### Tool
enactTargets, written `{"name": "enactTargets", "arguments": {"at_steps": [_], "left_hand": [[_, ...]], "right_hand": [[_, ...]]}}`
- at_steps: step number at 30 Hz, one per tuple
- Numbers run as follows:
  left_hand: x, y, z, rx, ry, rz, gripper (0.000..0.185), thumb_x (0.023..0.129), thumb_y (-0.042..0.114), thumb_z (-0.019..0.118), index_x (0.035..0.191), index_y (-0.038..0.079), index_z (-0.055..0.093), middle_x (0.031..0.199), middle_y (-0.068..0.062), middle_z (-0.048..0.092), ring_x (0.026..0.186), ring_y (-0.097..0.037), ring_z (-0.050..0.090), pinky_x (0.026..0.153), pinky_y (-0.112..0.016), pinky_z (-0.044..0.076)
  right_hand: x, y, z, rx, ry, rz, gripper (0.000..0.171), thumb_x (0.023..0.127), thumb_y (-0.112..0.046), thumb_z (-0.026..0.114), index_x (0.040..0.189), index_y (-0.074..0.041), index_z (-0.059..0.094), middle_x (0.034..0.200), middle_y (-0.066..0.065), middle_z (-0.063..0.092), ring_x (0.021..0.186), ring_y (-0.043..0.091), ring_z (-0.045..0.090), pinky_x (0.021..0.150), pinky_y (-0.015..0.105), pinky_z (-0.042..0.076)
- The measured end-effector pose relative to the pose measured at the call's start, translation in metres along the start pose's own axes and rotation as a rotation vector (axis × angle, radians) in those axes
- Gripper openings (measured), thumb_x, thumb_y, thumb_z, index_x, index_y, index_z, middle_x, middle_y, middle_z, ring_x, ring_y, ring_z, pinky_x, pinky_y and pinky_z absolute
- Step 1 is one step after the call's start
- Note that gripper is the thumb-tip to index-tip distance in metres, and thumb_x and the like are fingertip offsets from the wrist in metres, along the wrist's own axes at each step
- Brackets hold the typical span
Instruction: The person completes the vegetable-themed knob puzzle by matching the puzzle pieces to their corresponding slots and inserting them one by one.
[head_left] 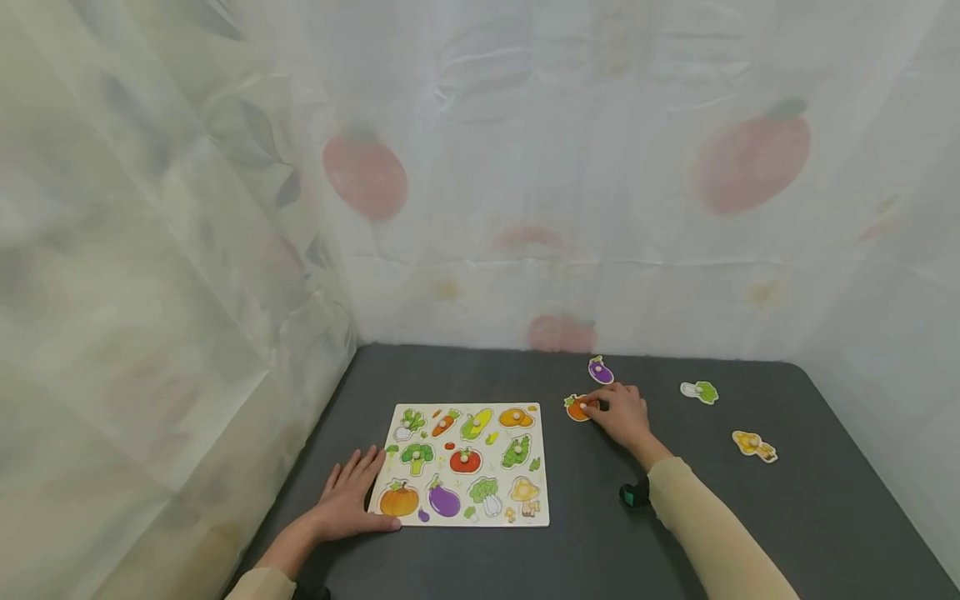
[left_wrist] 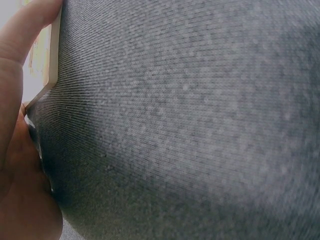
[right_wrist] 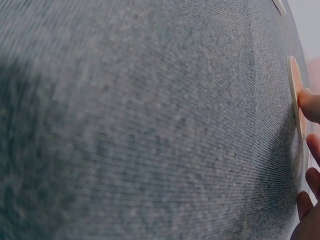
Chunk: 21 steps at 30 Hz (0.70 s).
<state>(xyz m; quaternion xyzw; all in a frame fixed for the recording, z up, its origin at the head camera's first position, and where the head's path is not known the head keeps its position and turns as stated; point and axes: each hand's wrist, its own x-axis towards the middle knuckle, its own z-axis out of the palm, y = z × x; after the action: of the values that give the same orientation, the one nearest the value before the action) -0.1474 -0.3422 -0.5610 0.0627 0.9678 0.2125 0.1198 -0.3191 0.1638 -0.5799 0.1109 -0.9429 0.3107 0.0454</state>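
Observation:
A white puzzle board printed with vegetables lies on the dark table. My left hand rests at its left edge, fingers spread and thumb along the near corner; the left wrist view shows the thumb against the board's side. To the right of the board, my right hand pinches an orange pumpkin puzzle piece with a green leaf top. In the right wrist view a fingertip touches the piece, which is seen nearly edge-on. Fingers hide part of it.
Beyond the right hand lies an eggplant piece. A bok choy piece and a mushroom piece lie farther right. Knobbed pieces such as the tomato and broccoli sit in the board. Pale printed curtains surround the table.

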Motion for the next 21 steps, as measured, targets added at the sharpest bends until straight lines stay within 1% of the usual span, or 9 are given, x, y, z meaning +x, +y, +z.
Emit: {"name": "enactTargets", "arguments": {"at_steps": [7, 16, 21], "left_hand": [[0.0003, -0.0001, -0.0001, 0.000, 0.002, -0.001, 0.129, 0.070, 0.074, 0.079, 0.164, 0.007, 0.021, 0.169, -0.019, 0.015, 0.153, -0.048, 0.006, 0.116, -0.072, 0.000], [0.0002, 0.0015, -0.0004, 0.002, -0.005, -0.006, 0.129, 0.071, 0.073, 0.079, 0.164, 0.007, 0.021, 0.169, -0.020, 0.015, 0.153, -0.048, 0.006, 0.115, -0.072, 0.000], [0.0006, 0.0009, -0.0001, 0.004, -0.006, -0.007, 0.128, 0.071, 0.074, 0.078, 0.165, 0.008, 0.020, 0.169, -0.019, 0.014, 0.153, -0.048, 0.005, 0.116, -0.072, 0.000]], "right_hand": [[0.0004, -0.0004, 0.0016, -0.007, -0.018, 0.023, 0.030, 0.093, -0.038, 0.076, 0.112, -0.015, 0.080, 0.121, 0.017, 0.060, 0.125, 0.046, 0.041, 0.102, 0.064, 0.032], [-0.0001, -0.0008, -0.0001, -0.025, -0.012, 0.005, 0.027, 0.093, -0.037, 0.076, 0.110, -0.016, 0.082, 0.120, 0.016, 0.061, 0.124, 0.046, 0.041, 0.101, 0.064, 0.033], [0.0007, -0.0004, -0.0002, -0.029, -0.006, 0.004, 0.026, 0.093, -0.036, 0.077, 0.108, -0.015, 0.082, 0.117, 0.016, 0.060, 0.123, 0.046, 0.041, 0.100, 0.064, 0.034]]}}
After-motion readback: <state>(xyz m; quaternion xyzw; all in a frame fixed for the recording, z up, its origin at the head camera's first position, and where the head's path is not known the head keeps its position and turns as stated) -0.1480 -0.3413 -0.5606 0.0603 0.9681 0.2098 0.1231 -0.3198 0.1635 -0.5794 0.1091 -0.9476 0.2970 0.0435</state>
